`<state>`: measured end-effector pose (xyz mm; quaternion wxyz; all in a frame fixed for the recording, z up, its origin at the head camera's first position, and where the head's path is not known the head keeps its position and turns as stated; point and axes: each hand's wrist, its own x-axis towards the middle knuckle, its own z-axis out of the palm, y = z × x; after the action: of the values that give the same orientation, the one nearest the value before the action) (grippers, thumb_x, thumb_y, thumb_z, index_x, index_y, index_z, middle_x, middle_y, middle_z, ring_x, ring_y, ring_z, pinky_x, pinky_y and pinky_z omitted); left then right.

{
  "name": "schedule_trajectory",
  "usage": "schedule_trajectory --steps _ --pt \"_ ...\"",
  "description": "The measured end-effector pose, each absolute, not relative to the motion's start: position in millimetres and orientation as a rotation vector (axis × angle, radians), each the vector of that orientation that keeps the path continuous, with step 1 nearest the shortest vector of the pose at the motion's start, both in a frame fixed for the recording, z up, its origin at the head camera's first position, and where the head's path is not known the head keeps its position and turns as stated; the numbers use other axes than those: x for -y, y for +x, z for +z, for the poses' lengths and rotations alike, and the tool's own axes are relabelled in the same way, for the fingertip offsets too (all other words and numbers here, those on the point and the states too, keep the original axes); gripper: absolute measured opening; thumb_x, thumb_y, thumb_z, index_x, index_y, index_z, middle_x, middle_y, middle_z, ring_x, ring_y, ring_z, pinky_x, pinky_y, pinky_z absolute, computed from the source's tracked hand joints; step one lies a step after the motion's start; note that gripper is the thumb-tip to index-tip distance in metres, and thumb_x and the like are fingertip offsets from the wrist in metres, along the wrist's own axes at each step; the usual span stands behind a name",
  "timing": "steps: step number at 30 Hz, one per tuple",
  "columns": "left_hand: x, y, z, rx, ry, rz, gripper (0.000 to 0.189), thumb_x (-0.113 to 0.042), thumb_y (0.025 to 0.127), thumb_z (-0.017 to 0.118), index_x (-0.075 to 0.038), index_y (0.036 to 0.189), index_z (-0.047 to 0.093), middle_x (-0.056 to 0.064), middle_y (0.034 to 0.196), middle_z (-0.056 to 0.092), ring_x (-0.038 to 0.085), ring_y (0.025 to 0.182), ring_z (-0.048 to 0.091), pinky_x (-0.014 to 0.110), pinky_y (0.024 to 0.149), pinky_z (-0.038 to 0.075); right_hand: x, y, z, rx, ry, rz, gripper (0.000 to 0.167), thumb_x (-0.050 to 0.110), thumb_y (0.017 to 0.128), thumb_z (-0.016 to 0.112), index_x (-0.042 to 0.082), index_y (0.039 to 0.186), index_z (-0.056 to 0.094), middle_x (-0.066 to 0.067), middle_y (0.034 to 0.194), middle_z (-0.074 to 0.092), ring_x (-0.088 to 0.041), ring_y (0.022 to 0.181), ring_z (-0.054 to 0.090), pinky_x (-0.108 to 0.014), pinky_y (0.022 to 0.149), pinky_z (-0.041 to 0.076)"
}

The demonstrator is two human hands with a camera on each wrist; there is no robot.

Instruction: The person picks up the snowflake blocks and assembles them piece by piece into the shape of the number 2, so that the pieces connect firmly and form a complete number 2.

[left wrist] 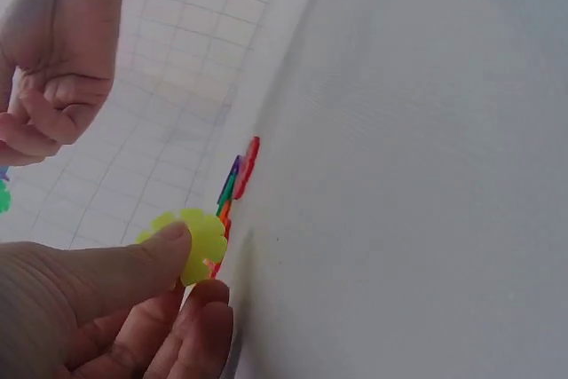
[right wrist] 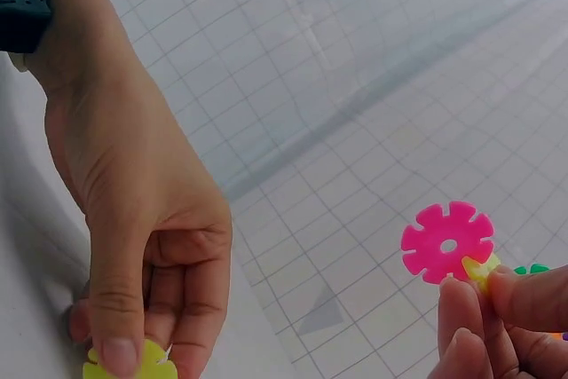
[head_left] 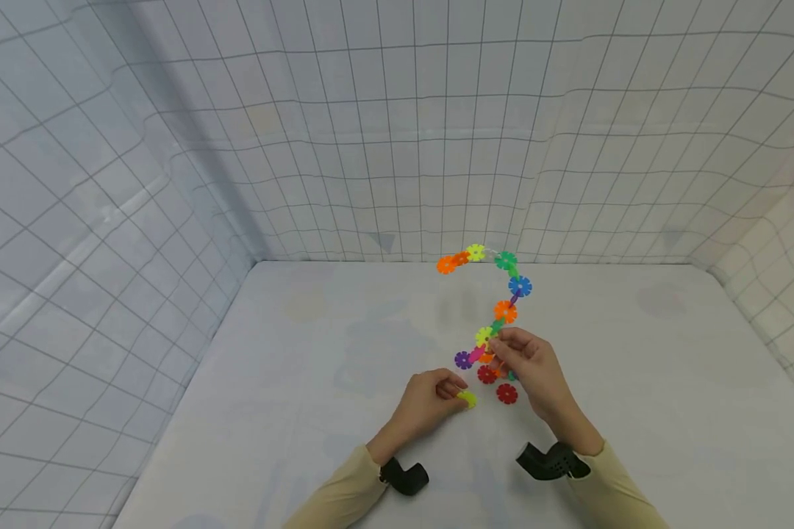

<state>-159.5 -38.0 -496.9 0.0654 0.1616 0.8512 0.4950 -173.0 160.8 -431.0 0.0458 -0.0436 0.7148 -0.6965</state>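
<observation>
Two risks stand out, I'd say. First, the chain [head_left: 506, 311] is long, arcs up & over to the L, and is held only near its low end, so its wt. prob. levers on the slotted joints; a bump or quick twist could pop one & drop the top run, incl. the orange end disc [head_left: 446, 264]. Second, if the lone yellow disc [left wrist: 204, 241] were pushed at the pink disc [right wrist: 448, 244] w/ slots out of line, petals could bend or the link slip, esp. w/ a weak R pinch. Also, a low sweep might scatter the red discs [head_left: 506, 394] on the table [head_left: 271, 411].

Hands are apart. L hand [head_left: 430, 400]: thumb on one face, fingers behind, pinching the lone yellow disc low over the table, rim poking past the fingertips; can't tell if anything brushes the table. R hand [head_left: 529, 364]: thumb & fingertips nipped tight on the chain's yellow link [right wrist: 480, 270], seen near edge-on in the R wrist view; gap btwn tips is just that link. Pink disc is slotted into it & juts free. Rest of chain rises above & beyond R hand, seemingly off the table.
</observation>
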Motion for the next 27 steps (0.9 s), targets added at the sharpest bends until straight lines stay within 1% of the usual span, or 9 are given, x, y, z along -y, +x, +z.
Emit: schedule_trajectory --steps 4,8,10,13,18,20,23,25,27 --pt "44 -158 -491 -2.387 0.476 1.639 0.016 -0.017 0.081 0.077 -0.008 0.094 0.073 -0.006 0.078 0.066 0.007 0.068 0.062 0.023 0.065 0.052 -161 -173 -431 -2.173 -0.147 -2.128 0.027 0.017 0.094 0.061 -0.008 0.103 0.058 -0.013 0.078 0.062 -0.032 0.071 0.059 -0.028 0.062 0.052" --pt "47 -154 -477 -2.125 0.448 1.832 0.016 -0.012 0.085 0.073 -0.002 0.097 0.072 0.004 0.084 0.069 0.019 0.073 0.068 0.036 0.07 0.055 -161 -172 -431 -2.158 -0.184 -2.141 0.026 0.016 0.095 0.06 -0.008 0.102 0.057 -0.011 0.076 0.062 -0.031 0.069 0.059 -0.028 0.061 0.052" --pt "48 -152 -468 -2.018 0.426 1.913 0.015 -0.008 0.087 0.069 0.001 0.099 0.07 0.008 0.089 0.069 0.026 0.078 0.068 0.043 0.075 0.054 -162 -172 -431 -2.149 -0.21 -2.147 0.026 0.016 0.095 0.06 -0.008 0.102 0.056 -0.01 0.075 0.061 -0.03 0.068 0.059 -0.028 0.061 0.052" --pt "49 -148 -453 -1.958 0.396 1.983 0.015 -0.003 0.089 0.065 0.003 0.103 0.068 0.01 0.094 0.068 0.033 0.084 0.067 0.049 0.08 0.051 -162 -172 -430 -2.129 -0.245 -2.159 0.025 0.016 0.096 0.059 -0.009 0.102 0.055 -0.01 0.074 0.061 -0.027 0.066 0.058 -0.028 0.06 0.052" --pt "49 -140 -428 -2.03 0.376 1.997 0.014 0.0 0.09 0.063 0.006 0.101 0.067 0.014 0.09 0.069 0.04 0.088 0.065 0.054 0.082 0.049 -162 -170 -429 -2.104 -0.288 -2.173 0.024 0.015 0.096 0.057 -0.009 0.102 0.054 -0.009 0.074 0.06 -0.024 0.065 0.058 -0.027 0.059 0.052" --pt "48 -137 -423 -2.061 0.362 1.997 0.013 -0.002 0.089 0.065 0.007 0.099 0.068 0.014 0.088 0.07 0.04 0.087 0.065 0.049 0.08 0.051 -162 -170 -429 -2.101 -0.303 -2.176 0.024 0.014 0.096 0.057 -0.009 0.102 0.054 -0.009 0.074 0.06 -0.024 0.065 0.058 -0.027 0.059 0.052" --pt "47 -137 -425 -2.105 0.339 2.0 0.013 -0.004 0.088 0.067 0.006 0.096 0.069 0.015 0.084 0.07 0.041 0.081 0.066 0.037 0.074 0.055 -161 -169 -429 -2.1 -0.327 -2.179 0.024 0.013 0.096 0.057 -0.009 0.101 0.054 -0.01 0.074 0.06 -0.025 0.064 0.058 -0.027 0.059 0.053" --pt "47 -136 -423 -2.123 0.314 2.003 0.013 -0.005 0.087 0.069 0.005 0.094 0.07 0.017 0.083 0.07 0.041 0.078 0.066 0.029 0.069 0.055 -161 -169 -430 -2.099 -0.342 -2.179 0.024 0.013 0.096 0.057 -0.01 0.101 0.053 -0.01 0.073 0.059 -0.025 0.064 0.057 -0.028 0.06 0.052" --pt "47 -134 -417 -2.151 0.306 1.993 0.012 -0.004 0.086 0.069 0.006 0.093 0.07 0.021 0.083 0.069 0.042 0.076 0.066 0.027 0.066 0.055 -161 -169 -430 -2.099 -0.347 -2.175 0.024 0.014 0.096 0.057 -0.009 0.101 0.053 -0.01 0.074 0.059 -0.026 0.065 0.057 -0.028 0.06 0.052"
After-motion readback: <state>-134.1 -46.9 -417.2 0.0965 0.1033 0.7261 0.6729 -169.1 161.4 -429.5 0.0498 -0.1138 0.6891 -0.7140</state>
